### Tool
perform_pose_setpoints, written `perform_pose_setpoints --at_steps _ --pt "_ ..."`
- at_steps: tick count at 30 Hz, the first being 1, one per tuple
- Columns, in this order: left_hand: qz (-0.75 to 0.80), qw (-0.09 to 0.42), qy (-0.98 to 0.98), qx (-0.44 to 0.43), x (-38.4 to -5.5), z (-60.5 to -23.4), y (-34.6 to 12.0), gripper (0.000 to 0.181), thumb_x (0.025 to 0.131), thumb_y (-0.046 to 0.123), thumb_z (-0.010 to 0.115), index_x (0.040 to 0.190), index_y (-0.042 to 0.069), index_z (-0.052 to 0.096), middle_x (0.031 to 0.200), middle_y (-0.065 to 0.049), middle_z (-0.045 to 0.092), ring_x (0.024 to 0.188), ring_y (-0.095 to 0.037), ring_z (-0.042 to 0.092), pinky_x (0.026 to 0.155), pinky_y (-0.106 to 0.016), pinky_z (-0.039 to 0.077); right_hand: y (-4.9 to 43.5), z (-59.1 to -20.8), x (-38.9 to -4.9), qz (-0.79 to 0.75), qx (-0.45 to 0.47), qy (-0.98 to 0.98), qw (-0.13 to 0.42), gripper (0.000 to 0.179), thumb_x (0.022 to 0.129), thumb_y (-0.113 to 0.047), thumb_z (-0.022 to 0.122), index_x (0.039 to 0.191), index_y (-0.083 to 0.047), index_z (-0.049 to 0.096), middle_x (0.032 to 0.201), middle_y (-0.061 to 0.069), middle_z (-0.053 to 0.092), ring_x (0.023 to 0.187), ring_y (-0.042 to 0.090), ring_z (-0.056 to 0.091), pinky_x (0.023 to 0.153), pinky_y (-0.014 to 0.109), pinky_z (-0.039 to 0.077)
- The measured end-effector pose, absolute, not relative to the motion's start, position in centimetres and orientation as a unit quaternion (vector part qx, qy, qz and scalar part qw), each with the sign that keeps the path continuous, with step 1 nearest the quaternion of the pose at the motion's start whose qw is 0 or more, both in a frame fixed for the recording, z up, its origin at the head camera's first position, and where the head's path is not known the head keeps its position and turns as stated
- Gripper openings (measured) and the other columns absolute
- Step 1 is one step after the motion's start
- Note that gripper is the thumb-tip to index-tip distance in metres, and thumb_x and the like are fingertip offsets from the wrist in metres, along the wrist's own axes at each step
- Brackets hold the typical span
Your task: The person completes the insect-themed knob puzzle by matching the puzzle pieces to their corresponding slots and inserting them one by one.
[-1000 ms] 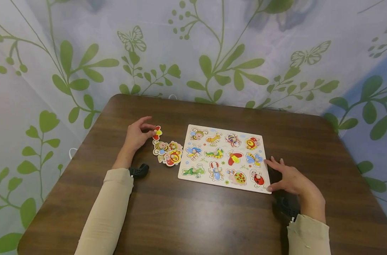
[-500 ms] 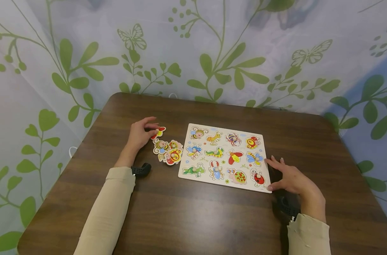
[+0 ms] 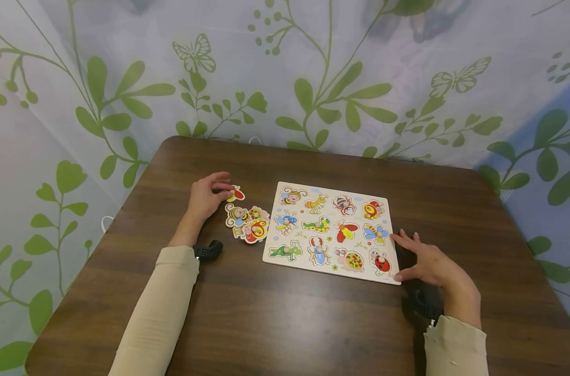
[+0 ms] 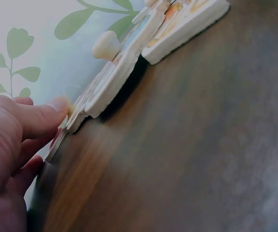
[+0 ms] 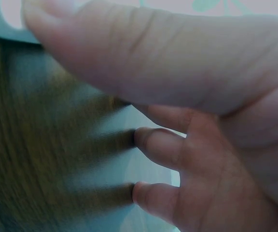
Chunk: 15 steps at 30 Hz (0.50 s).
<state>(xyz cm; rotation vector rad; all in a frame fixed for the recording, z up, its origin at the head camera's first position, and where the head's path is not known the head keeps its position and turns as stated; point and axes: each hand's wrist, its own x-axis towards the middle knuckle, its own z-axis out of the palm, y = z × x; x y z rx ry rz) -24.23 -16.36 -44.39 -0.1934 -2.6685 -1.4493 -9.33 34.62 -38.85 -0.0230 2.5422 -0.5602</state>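
In the head view, my left hand [image 3: 206, 197] pinches a small red-and-yellow winged insect puzzle piece [image 3: 238, 194] by its knob, just above a little cluster of pieces. A bee piece [image 3: 236, 214] lies at the edge of that cluster, beside a red-and-yellow ladybug-like piece [image 3: 253, 231]. In the left wrist view, thumb and fingers meet at the held piece [image 4: 57, 140], seen nearly edge-on. At the right, my right hand [image 3: 428, 262] touches the edge of the white insect puzzle board [image 3: 285, 238] with thumb and forefinger spread. The right wrist view shows its thumb [image 5: 129, 53] on the board's edge.
The brown wooden table [image 3: 266, 318] stands against a pale curtain [image 3: 247, 78] printed with green leaves. Knobs stick up from several insects on the board. A black wrist device [image 3: 209, 250] sits at the left cuff, another [image 3: 425, 307] at the right.
The pinched piece has turned in my left fingers, and now lies slightly clear of the cluster. My left hand shifted a little to the right. The right hand has stayed at the board.
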Motion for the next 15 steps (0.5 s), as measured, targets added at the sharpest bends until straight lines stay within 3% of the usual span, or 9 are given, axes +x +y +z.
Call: perform_pose_setpoints --at_steps 15 --pt "-0.486 0.08 -0.868 -0.06 -24.06 -43.72 -15.57 0.043 0.083 0.012 0.077 0.124 0.005 0.064 0.102 -0.014 0.075 0.113 -0.027 0.064 0.107 -0.045 0.039 34.79 -38.86 -9.51 -0.206 0.0 0.939 0.275 0.113 0.063 -0.047 0.084 0.155 -0.02 0.023 0.159 0.027 0.007 0.138 0.061 0.012 0.098 0.078 0.022"
